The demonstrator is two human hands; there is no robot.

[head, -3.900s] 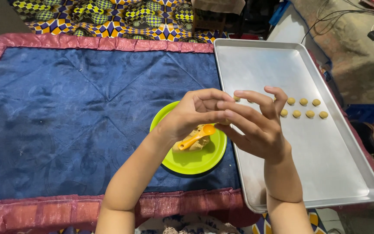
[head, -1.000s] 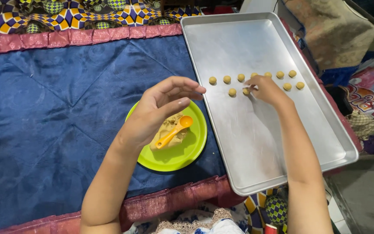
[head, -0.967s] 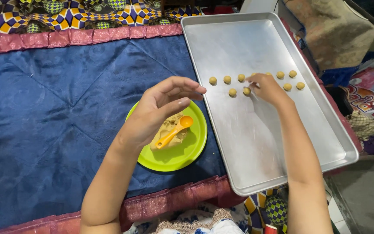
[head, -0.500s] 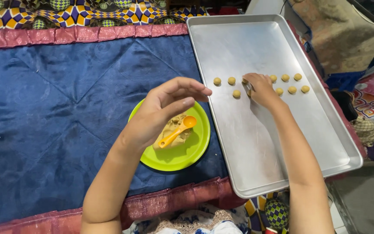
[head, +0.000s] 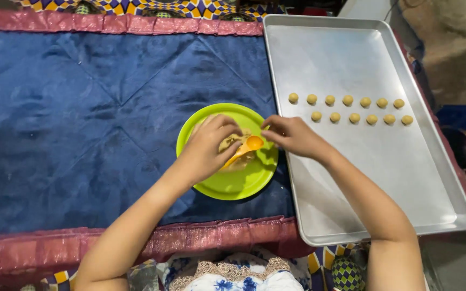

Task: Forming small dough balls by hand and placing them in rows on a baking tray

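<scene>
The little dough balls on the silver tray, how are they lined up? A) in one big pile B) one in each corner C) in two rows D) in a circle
C: the dough balls sit in two straight rows across the silver tray, seven in the far row and six in the near row, none piled up.

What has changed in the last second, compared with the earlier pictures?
The right hand left the row of dough balls on the metal tray and returned to the green plate. The left hand lowered onto the orange spoon. Plate and tray stayed put.
</scene>
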